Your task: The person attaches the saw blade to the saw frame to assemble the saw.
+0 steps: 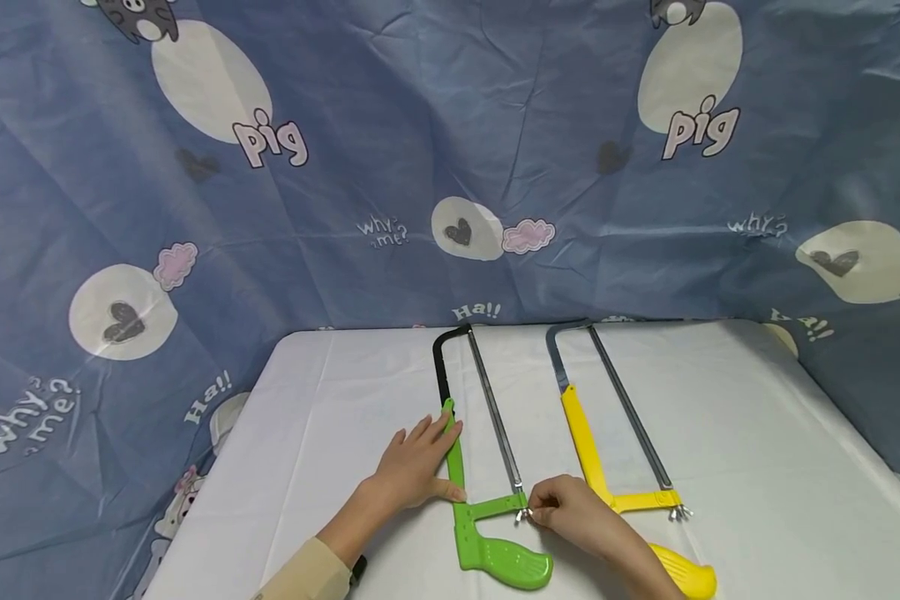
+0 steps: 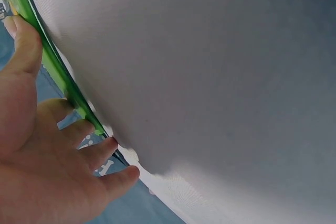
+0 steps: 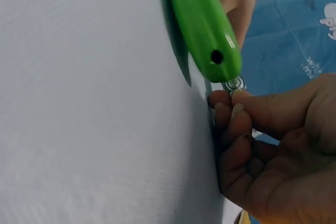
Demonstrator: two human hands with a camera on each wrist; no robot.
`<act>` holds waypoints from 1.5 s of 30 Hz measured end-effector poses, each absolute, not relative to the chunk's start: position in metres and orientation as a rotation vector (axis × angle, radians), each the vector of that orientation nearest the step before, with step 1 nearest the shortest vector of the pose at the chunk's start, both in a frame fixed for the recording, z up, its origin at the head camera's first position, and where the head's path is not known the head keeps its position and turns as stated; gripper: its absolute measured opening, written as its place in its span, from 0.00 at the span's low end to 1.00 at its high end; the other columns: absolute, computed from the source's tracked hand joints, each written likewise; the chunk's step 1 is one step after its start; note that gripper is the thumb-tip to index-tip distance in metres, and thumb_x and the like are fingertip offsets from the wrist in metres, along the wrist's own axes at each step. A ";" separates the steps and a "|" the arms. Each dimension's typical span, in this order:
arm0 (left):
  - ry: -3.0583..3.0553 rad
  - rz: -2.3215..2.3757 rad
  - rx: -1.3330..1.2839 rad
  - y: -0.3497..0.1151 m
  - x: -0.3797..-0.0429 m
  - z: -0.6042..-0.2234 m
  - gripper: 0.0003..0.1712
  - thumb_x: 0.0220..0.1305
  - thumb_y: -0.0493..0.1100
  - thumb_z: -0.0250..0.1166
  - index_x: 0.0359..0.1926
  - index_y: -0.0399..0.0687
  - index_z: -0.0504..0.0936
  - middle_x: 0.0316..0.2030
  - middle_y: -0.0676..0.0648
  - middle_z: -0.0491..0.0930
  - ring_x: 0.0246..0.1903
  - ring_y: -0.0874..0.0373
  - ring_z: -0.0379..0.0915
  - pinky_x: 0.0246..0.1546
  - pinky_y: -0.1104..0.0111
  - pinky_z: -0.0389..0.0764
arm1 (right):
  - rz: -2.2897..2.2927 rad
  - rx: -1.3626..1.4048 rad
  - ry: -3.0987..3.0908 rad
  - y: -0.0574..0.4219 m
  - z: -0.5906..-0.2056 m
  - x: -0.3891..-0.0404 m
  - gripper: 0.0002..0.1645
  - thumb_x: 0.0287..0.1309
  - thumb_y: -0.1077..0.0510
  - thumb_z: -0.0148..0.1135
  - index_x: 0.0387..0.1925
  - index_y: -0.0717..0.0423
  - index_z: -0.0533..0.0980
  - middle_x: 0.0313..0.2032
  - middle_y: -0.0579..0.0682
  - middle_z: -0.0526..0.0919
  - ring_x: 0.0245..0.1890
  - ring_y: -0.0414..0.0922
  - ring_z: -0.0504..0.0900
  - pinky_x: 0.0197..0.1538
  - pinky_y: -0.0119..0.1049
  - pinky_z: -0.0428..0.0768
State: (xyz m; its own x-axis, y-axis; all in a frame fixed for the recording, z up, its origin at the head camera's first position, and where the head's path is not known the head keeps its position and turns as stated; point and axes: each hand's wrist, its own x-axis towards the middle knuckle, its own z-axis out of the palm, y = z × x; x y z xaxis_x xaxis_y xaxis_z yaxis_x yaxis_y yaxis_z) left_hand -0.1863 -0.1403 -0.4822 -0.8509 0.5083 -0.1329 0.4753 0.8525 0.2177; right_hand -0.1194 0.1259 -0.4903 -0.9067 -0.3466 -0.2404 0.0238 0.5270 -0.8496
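A green-handled hacksaw [image 1: 516, 564] with a black front frame lies on the white table, its blade [image 1: 495, 408] on the right side. My left hand [image 1: 412, 467] rests on its green frame, fingers spread and fairly straight, fingertips and thumb pressing along the bar in the left wrist view. At the blade's near end sits a metal wing nut [image 1: 522, 516]. My right hand [image 1: 573, 512] pinches this wing nut [image 3: 234, 84] between thumb and fingers, just beyond the end of the green handle [image 3: 207, 30] in the right wrist view.
A yellow-handled hacksaw [image 1: 585, 437] lies parallel on the right, its grip partly behind my right forearm. It has its own wing nut [image 1: 679, 513]. The white table [image 1: 780, 433] ends at a blue patterned cloth [image 1: 390, 158] hanging behind it. A small dark item [image 1: 357, 570] shows beside my left sleeve.
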 end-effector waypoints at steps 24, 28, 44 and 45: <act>2.846 0.289 0.758 -0.141 -0.186 -0.483 0.60 0.49 0.70 0.69 0.77 0.51 0.58 0.78 0.43 0.53 0.76 0.39 0.51 0.68 0.37 0.60 | -1.164 -0.158 2.712 0.106 -0.492 -0.112 0.13 0.46 0.71 0.64 0.19 0.53 0.74 0.17 0.44 0.72 0.22 0.41 0.68 0.25 0.28 0.63; 2.847 0.274 0.750 -0.140 -0.186 -0.483 0.60 0.48 0.71 0.69 0.77 0.51 0.58 0.78 0.43 0.53 0.76 0.40 0.50 0.68 0.37 0.60 | -1.148 -0.174 2.708 0.106 -0.492 -0.112 0.12 0.48 0.71 0.64 0.20 0.52 0.74 0.18 0.43 0.72 0.22 0.40 0.68 0.24 0.28 0.63; 2.853 0.250 0.750 -0.141 -0.185 -0.483 0.60 0.48 0.72 0.68 0.77 0.52 0.57 0.78 0.43 0.52 0.76 0.40 0.51 0.68 0.37 0.61 | -1.144 -0.185 2.666 0.105 -0.490 -0.110 0.20 0.47 0.48 0.75 0.13 0.49 0.73 0.13 0.39 0.71 0.16 0.38 0.68 0.19 0.29 0.65; 2.853 0.250 0.749 -0.141 -0.185 -0.483 0.60 0.48 0.72 0.68 0.77 0.52 0.57 0.78 0.43 0.52 0.76 0.40 0.51 0.68 0.37 0.61 | -1.129 -0.178 2.682 0.103 -0.490 -0.110 0.21 0.47 0.47 0.75 0.12 0.49 0.73 0.12 0.39 0.70 0.15 0.37 0.67 0.18 0.29 0.65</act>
